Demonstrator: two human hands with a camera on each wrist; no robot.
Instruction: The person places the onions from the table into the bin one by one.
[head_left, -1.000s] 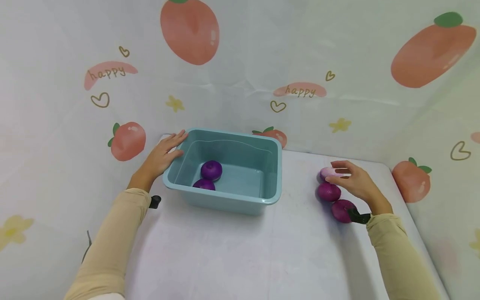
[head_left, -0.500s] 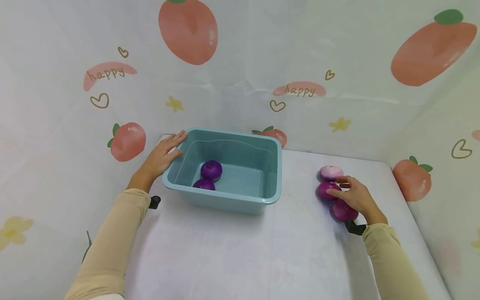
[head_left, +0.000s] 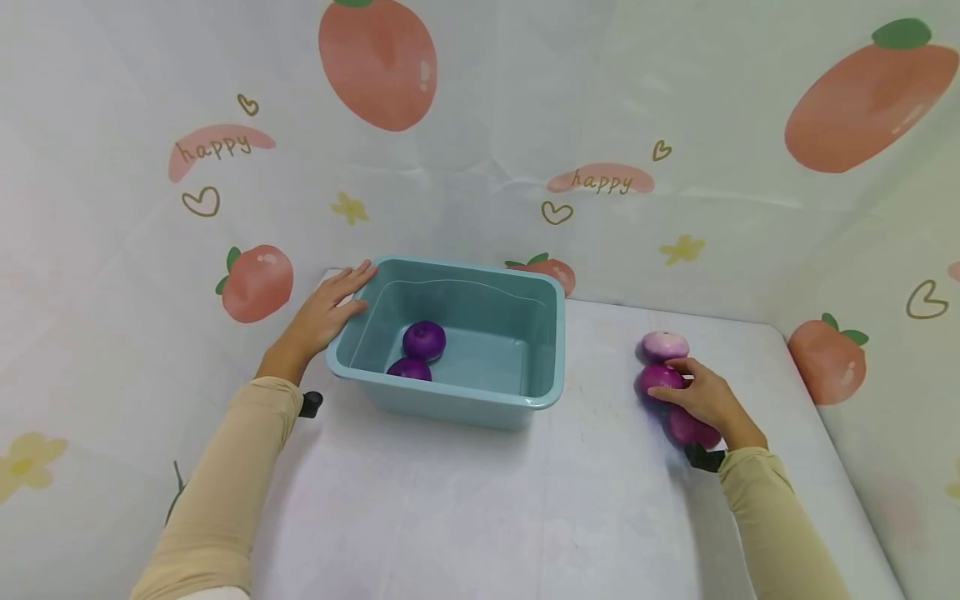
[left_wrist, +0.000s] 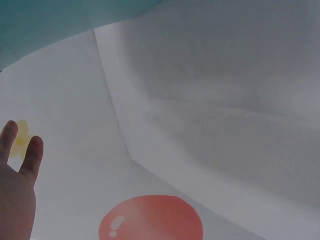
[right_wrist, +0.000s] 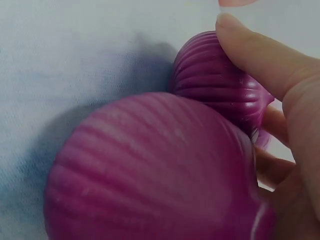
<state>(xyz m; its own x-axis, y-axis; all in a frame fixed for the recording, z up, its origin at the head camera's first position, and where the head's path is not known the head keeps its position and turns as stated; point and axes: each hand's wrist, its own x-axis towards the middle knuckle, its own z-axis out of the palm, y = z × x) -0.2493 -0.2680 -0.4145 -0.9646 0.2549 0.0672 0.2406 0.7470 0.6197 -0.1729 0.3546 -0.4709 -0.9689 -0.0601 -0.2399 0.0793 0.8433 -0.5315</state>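
Observation:
My right hand (head_left: 677, 383) grips the middle one of three onions lying in a row on the white table at the right. That dark purple onion (head_left: 650, 379) has my thumb on its near side and my fingers over its top. A pale pink onion (head_left: 663, 343) lies just behind it, and another purple onion (head_left: 690, 430) sits under my wrist. In the right wrist view my thumb (right_wrist: 260, 55) presses the gripped onion (right_wrist: 210, 75), with the nearer onion (right_wrist: 150, 170) filling the foreground. My left hand (head_left: 335, 302) rests flat against the left rim of a teal tub (head_left: 450, 400).
Two purple onions (head_left: 424, 340) (head_left: 408, 370) lie inside the tub at its left. A printed fruit-pattern cloth forms the walls behind and beside the table. The table's right edge (head_left: 810, 400) runs close to the onion row.
My right hand has come back from the pale far onion to the middle purple one and closed round it. My left hand has stayed on the tub.

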